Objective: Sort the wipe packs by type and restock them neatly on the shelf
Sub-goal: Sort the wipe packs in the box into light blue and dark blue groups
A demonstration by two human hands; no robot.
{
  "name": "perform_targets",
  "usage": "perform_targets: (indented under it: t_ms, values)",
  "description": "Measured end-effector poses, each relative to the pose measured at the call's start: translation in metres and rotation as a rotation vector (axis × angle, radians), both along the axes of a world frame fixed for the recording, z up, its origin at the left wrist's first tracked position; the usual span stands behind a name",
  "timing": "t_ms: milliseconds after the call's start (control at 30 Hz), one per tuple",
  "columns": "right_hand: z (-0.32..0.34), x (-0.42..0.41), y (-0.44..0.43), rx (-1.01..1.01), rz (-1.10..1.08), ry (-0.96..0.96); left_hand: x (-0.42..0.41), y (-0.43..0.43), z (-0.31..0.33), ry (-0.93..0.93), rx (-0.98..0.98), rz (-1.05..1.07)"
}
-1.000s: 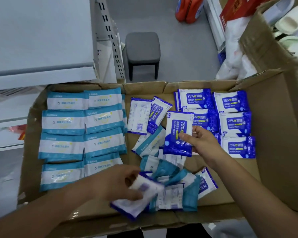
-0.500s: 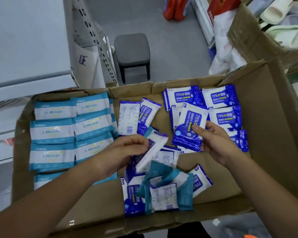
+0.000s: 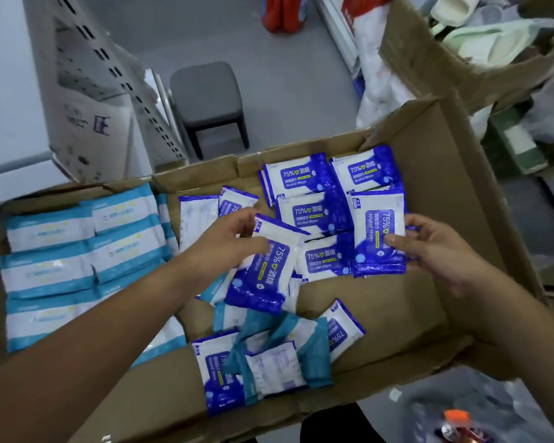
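Observation:
A flat cardboard box (image 3: 461,199) holds wipe packs. Light-blue packs (image 3: 77,251) lie in neat rows at its left. Dark-blue alcohol wipe packs (image 3: 304,177) are lined up at its back right. My left hand (image 3: 224,244) pinches one dark-blue pack (image 3: 266,273) by its upper edge, over the middle of the box. My right hand (image 3: 435,247) grips another dark-blue pack (image 3: 378,231) upright at the right end of the dark-blue rows. A mixed loose pile (image 3: 275,353) of both types lies at the front.
A dark grey stool (image 3: 208,97) stands on the floor behind the box. A white perforated shelf upright (image 3: 87,87) rises at the back left. A second cardboard box (image 3: 445,59) with pale slippers sits at the top right.
My left hand lifted a dark-blue pack from the front pile and carried it toward the middle. My right hand moved its pack rightward, to the right end of the dark-blue rows.

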State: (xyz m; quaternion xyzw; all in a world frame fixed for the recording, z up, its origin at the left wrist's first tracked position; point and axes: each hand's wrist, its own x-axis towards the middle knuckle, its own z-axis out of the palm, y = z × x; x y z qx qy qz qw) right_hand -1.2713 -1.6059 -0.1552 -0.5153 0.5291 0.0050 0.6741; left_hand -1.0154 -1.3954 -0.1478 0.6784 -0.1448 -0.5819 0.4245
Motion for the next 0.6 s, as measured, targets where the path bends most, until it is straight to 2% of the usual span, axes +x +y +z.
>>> perform_targets:
  t_ms: [167,267,433,600]
  values:
    - [-0.005,-0.015,-0.028,-0.083,0.106,0.105,-0.009,-0.023,-0.010,0.002,-0.043,0.061]
    - [-0.008,-0.017,-0.041,-0.165,0.213,0.128,-0.017,-0.031,-0.014,0.055,-0.042,0.014]
    - [-0.016,-0.012,-0.060,-0.331,0.584,0.243,-0.029,-0.043,-0.031,0.062,0.082,0.146]
    - [-0.018,0.003,-0.072,-0.526,0.934,0.388,-0.036,-0.045,-0.050,-0.065,0.089,0.035]
